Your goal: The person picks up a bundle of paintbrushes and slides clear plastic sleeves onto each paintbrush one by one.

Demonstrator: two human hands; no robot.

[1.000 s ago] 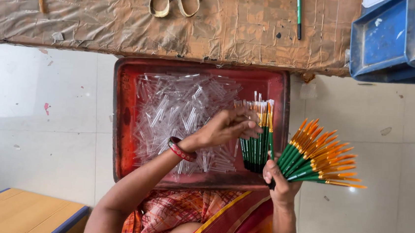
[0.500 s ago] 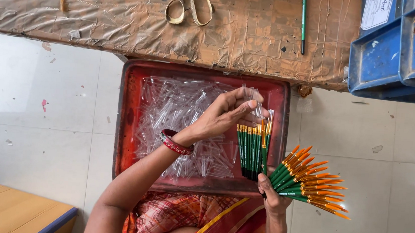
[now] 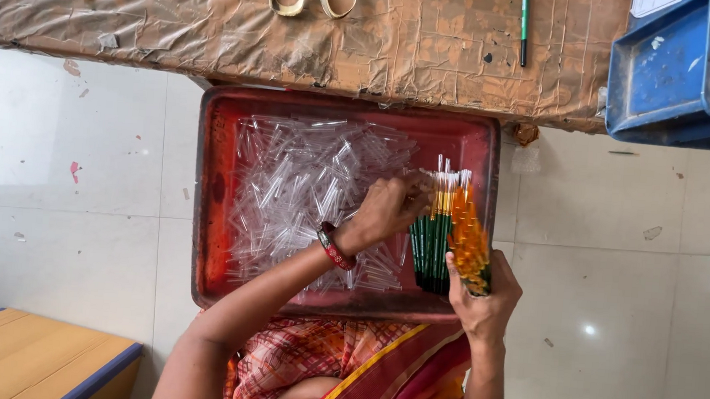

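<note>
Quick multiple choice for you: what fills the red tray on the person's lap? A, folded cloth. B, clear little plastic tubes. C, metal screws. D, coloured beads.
B: the red tray holds a heap of clear plastic tubes, into which the left hand reaches beside the bundle of paintbrushes gripped by the right hand.

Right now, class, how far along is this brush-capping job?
Done: several brushes in the right hand show clear tips, seemingly capped. In hand: the left hand works at those tips. Left: the red tray holds many clear tubes.
</note>
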